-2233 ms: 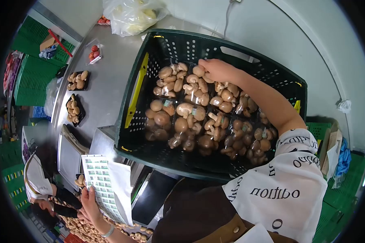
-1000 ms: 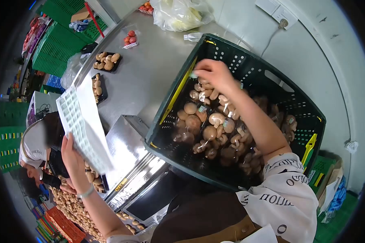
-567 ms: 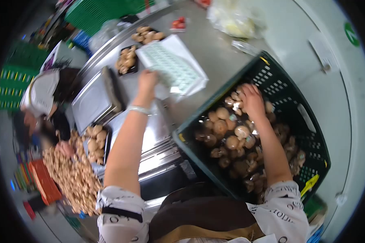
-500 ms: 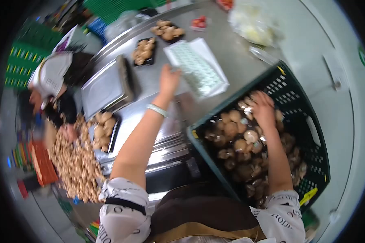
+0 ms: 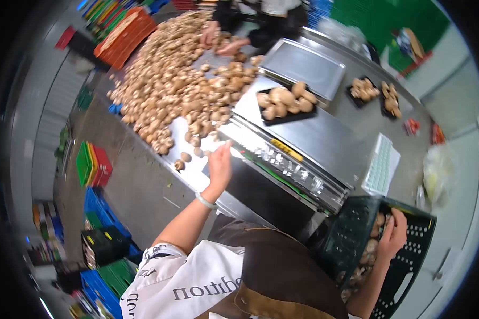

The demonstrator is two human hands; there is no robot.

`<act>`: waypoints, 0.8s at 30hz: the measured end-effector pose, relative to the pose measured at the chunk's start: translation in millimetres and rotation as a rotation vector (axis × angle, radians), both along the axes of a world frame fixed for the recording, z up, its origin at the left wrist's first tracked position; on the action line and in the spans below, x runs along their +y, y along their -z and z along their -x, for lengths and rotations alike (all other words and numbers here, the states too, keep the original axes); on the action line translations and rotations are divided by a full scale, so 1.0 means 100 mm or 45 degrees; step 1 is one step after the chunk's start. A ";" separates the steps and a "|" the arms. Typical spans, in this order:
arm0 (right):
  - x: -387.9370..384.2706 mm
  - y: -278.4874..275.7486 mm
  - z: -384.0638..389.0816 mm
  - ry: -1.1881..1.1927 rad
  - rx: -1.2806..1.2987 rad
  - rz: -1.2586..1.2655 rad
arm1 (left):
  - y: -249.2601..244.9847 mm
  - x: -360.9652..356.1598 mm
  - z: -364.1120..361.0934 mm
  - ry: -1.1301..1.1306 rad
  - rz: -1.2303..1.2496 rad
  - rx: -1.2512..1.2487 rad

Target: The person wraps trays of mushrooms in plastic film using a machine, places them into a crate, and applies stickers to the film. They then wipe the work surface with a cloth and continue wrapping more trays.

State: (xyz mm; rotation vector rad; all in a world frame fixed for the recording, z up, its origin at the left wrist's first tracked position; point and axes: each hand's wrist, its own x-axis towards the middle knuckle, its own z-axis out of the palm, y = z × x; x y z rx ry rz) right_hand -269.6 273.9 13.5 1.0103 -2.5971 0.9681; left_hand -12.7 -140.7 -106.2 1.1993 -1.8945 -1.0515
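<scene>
My left hand (image 5: 220,164) is over the near left corner of the wrapping machine (image 5: 287,170), beside loose brown mushrooms (image 5: 180,165). Its fingers look apart, with nothing visible in them. My right hand (image 5: 394,235) is inside the dark green crate (image 5: 351,234), at film-wrapped mushrooms (image 5: 368,254). Those fingers are bent and close together; what they grip, if anything, is hidden. A black tray of mushrooms (image 5: 285,101) sits on the machine's top, in front of a square metal plate (image 5: 303,66).
A large heap of mushrooms (image 5: 165,90) covers the left table, where another person's hands (image 5: 226,45) work. Two filled trays (image 5: 363,90) stand at the back right, near a label sheet (image 5: 382,165) and a plastic bag (image 5: 439,173). Stacked crates (image 5: 93,165) stand on the floor.
My view has turned left toward the mushroom heap. My left hand has moved from near the label sheet to the machine's left end. My right hand remains in the crate.
</scene>
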 end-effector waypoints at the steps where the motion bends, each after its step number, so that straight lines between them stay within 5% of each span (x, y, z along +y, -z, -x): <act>1: -0.17 -0.08 -0.08 -0.117 0.012 -0.053 | 0.08 -0.13 -0.29 -0.143 -0.003 0.048; 4: -0.77 -0.25 -0.35 -0.621 0.165 -0.205 | -0.04 -0.23 -0.98 -0.384 -0.022 -0.005; 11: -1.81 -0.18 -1.09 -1.479 0.114 -0.466 | 0.58 -0.34 -2.49 -0.726 -0.138 -0.092; 13: -2.01 -0.10 -1.35 -1.548 0.056 -0.482 | 0.65 -0.50 -2.87 -0.804 -0.260 0.080; 16: -2.33 -0.04 -1.75 -1.555 -0.076 -0.577 | 0.82 -1.32 -3.63 -0.920 0.026 -0.493; 24: -3.89 0.57 -3.08 -1.010 -0.622 -0.627 | 0.64 -4.79 -4.44 -0.725 0.469 -1.050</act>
